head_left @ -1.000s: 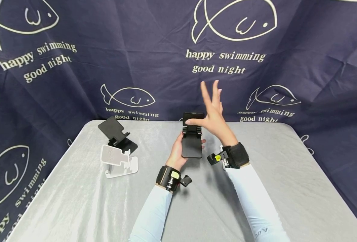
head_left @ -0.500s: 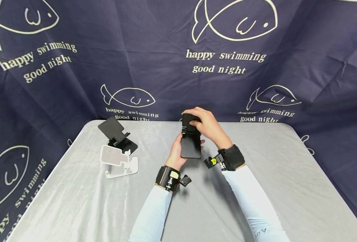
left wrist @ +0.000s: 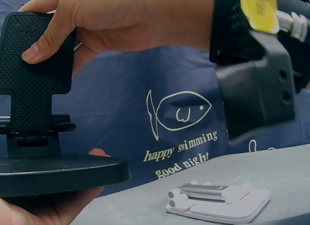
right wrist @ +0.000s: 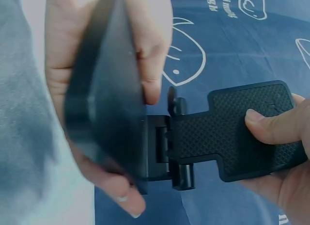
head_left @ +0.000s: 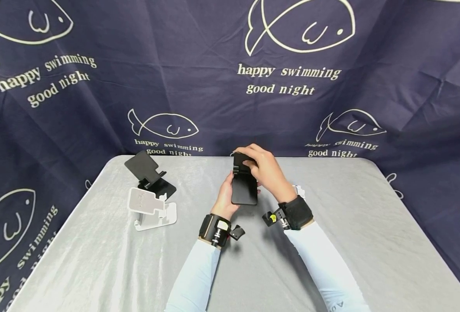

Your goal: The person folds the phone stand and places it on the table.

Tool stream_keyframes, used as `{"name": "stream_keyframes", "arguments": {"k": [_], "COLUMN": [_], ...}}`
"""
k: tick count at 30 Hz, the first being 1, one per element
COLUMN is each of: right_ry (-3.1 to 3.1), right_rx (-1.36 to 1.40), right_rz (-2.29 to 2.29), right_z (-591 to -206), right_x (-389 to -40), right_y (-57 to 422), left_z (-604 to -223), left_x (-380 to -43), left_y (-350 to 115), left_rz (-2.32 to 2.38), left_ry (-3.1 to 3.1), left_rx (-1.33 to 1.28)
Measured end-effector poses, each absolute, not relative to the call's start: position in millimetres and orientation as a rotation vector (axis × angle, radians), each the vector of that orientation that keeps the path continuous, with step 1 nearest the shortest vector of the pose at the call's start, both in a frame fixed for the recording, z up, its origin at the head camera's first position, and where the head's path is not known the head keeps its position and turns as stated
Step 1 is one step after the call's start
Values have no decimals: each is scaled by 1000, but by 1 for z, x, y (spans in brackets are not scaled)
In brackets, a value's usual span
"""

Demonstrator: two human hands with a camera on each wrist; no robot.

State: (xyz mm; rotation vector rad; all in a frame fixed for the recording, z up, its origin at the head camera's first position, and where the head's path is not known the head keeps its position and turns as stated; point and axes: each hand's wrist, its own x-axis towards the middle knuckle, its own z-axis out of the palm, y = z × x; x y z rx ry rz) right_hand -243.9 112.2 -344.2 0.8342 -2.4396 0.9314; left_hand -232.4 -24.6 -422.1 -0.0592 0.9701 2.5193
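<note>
My left hand holds a black folding phone stand by its base, palm beneath and fingers coming round the far side. The stand is held above the table, its flat base nearly level in the left wrist view. From the hinge rises a textured upper plate, standing up from the base. My right hand pinches this plate near its top, thumb on the textured face and the other fingers behind. Part of the plate is hidden by the right hand in the head view.
On the left of the grey-clothed table stand an unfolded black phone stand and an unfolded white phone stand. A folded white phone stand lies beyond my right wrist. A dark blue fish-print curtain hangs behind.
My right hand was raised with fingers spread, then came down and took hold of the upper plate. The plate has since tipped up towards me, looking shorter in the head view. The left hand stays in place.
</note>
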Motion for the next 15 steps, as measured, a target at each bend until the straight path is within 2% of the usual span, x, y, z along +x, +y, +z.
{"name": "stream_keyframes", "arguments": {"k": [9,15], "right_ry": [-2346,-2239], "right_rx": [848,908], "right_rz": [835,790], "right_z": [-360,-374], "right_x": [-234,-226], "right_y": [107,102], "left_z": [-433,-436], "left_x": [-239,-241], "left_y": [-20,-20], "left_rz": [2533,2566], "left_ry": [1005,990], "left_rx": [-268,-277]}}
